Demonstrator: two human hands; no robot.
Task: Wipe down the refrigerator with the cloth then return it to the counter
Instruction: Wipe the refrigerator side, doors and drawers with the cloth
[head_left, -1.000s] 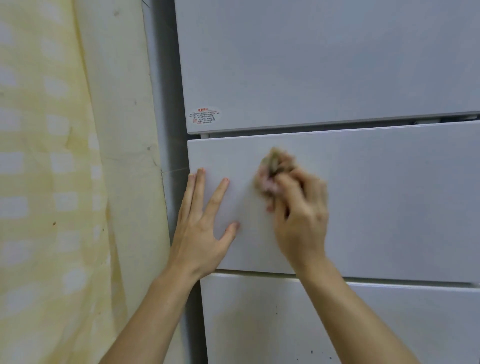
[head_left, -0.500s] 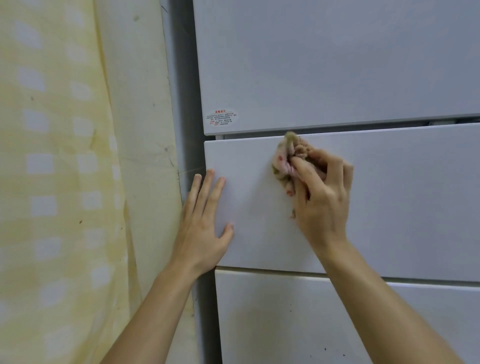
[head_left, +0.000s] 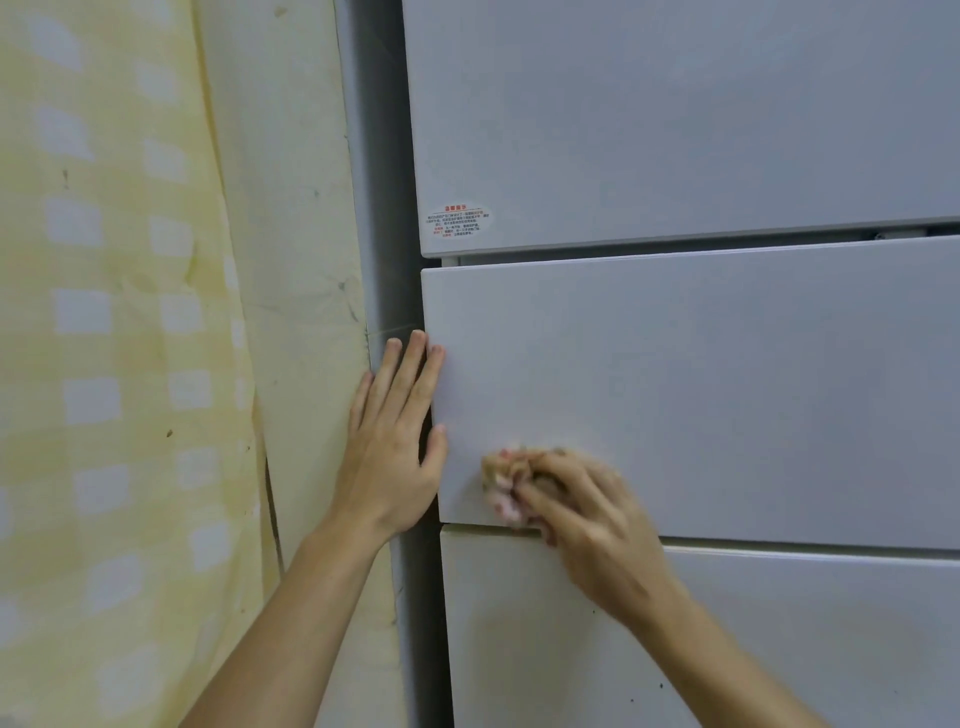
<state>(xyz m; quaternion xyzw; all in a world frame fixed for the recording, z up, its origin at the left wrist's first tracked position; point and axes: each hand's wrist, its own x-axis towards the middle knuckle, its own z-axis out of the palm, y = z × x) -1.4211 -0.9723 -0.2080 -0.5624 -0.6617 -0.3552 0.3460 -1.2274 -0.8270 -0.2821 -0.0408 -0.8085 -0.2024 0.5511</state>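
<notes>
The white refrigerator (head_left: 727, 374) fills the right side of the view, with an upper door, a middle drawer front and a lower drawer front. My right hand (head_left: 587, 514) grips a small bunched pink and tan cloth (head_left: 504, 480) and presses it against the lower left corner of the middle drawer front; the hand is blurred. My left hand (head_left: 395, 441) lies flat with straight fingers on the left edge of that same drawer front, a little left of the cloth.
A small oval warning sticker (head_left: 458, 221) sits at the lower left corner of the upper door. A yellow and white checked curtain (head_left: 119, 364) hangs at the left, with a stained cream wall (head_left: 291, 234) between it and the refrigerator's side.
My right hand has carried the cloth from the top of the middle drawer front down to its bottom left corner. My left hand has slid left to the drawer's edge.
</notes>
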